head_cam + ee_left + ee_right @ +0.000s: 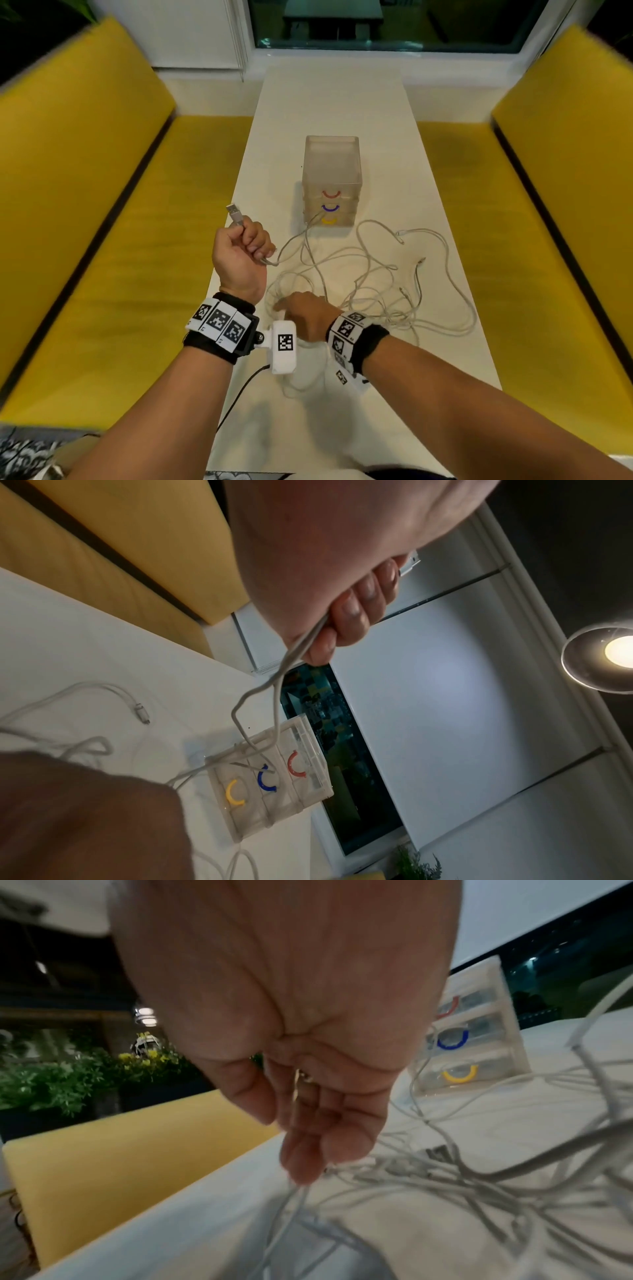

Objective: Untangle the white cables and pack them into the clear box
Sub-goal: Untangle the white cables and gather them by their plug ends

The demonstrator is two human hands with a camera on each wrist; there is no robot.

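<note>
Two hands I watch: my left hand (241, 251) fisted around a white cable (291, 245) near the clear box (330, 181), right hand (308, 1110) fingers loosely extended onto the tangle (376, 291).

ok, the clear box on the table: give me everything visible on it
The clear box is a small translucent plastic drawer unit standing upright on the white table, beyond the tangle of white cables. Its front shows three stacked drawers with curved handles: red on top, blue in the middle, yellow at the bottom. All look closed. One cable rises across its lower front. Neither hand touches it.
</note>
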